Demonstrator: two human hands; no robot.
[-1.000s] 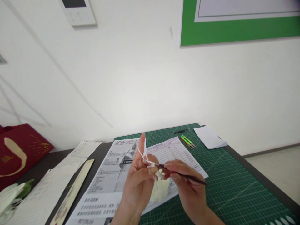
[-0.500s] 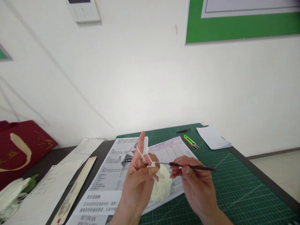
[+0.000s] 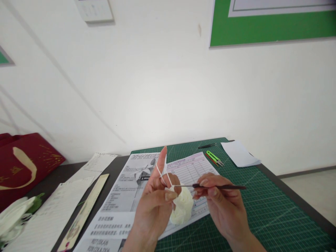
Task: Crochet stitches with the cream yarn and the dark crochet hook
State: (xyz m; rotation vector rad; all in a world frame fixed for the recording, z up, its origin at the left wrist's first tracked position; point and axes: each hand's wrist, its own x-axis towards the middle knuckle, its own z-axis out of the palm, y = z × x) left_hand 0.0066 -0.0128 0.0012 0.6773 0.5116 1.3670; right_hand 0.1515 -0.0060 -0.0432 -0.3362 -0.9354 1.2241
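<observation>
My left hand [image 3: 154, 199] has its index finger raised with white yarn [image 3: 159, 170] looped round it. Its thumb and other fingers pinch a small piece of white crochet work [image 3: 173, 196], mostly covered by them. Between the fingers of my right hand [image 3: 223, 203] lies a crochet hook [image 3: 220, 187] with a dark handle, held level. The hook's thin metal shaft points left and its tip meets the yarn at the left fingertips. Behind and below the hands, a ball of cream yarn [image 3: 182, 208] rests on the printed sheets.
A green cutting mat [image 3: 262, 203] carries green thread snips [image 3: 214, 158], dark tweezers [image 3: 207, 146] and blank white paper [image 3: 240, 154]. Printed pattern sheets [image 3: 115, 196] lie under my hands. Leftward are a bookmark-like strip [image 3: 85, 210], handwritten pages [image 3: 60, 206], white flowers [image 3: 15, 217] and a red bag [image 3: 28, 161].
My right hand and the hook have shifted slightly right. The left hand's raised finger has moved a little right too, and the yarn from it now runs more steeply to the hook.
</observation>
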